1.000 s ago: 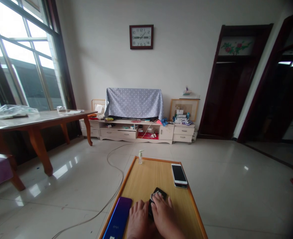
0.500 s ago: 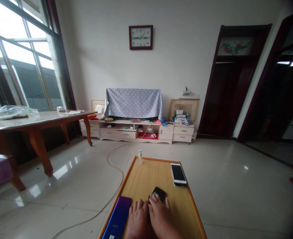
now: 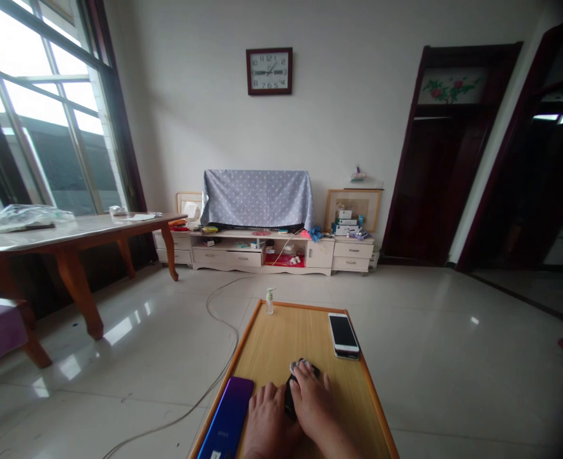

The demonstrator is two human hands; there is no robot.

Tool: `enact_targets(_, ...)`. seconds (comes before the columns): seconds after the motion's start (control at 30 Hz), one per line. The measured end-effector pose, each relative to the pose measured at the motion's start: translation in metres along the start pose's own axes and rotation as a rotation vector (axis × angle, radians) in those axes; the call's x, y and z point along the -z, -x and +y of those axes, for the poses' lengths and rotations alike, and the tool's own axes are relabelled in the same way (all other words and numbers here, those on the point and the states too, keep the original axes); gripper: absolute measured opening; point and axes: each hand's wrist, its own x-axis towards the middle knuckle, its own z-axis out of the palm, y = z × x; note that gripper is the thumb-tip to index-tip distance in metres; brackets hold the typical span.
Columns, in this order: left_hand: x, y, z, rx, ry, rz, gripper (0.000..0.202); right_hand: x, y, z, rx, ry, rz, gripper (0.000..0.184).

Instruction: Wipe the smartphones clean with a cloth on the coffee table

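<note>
A black phone [image 3: 291, 390] lies on the low wooden table [image 3: 285, 338] in front of me. My right hand [image 3: 312, 400] rests on it, fingers pressing a small white cloth [image 3: 296, 366] onto its far end. Flat beside it, my left hand [image 3: 266, 421] touches the black phone's left edge with its fingers stretched out. A purple-blue phone [image 3: 227, 419] lies to the left of my left hand. A white phone [image 3: 343, 335] with a dark screen lies near the table's right edge.
A small pump bottle [image 3: 270, 301] stands at the table's far edge. A white cable [image 3: 214, 357] snakes over the tiled floor to a TV cabinet [image 3: 262, 250] at the wall. A large wooden table [image 3: 71, 237] stands left by the window.
My right hand slid the cloth back and then forward again along the black phone's far end, so less of the phone shows beyond my fingers. My left hand stayed put.
</note>
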Motion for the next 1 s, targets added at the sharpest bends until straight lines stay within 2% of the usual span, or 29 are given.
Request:
enact_targets(0.2,-0.01,-0.005,-0.008,0.016,-0.052,-0.002,0.048,-0.01,0.028,0.003,0.077,-0.033,-0.003,0.048)
enact_targets(0.4,0.007,0.0,0.006,0.027,-0.028,-0.041,0.056,0.004,0.005,0.011,-0.007,0.01,0.031,0.048)
enact_targets(0.5,0.008,0.001,0.008,0.031,-0.032,-0.045,0.058,0.007,0.001,0.011,-0.03,0.017,0.038,0.048)
enact_targets(0.77,-0.002,-0.003,0.0,0.03,-0.079,-0.062,0.055,-0.007,0.034,0.008,0.023,0.007,0.014,0.049)
enact_targets(1.0,0.01,0.003,0.012,0.029,-0.069,-0.05,0.057,0.008,0.009,0.019,-0.039,0.036,0.074,0.046)
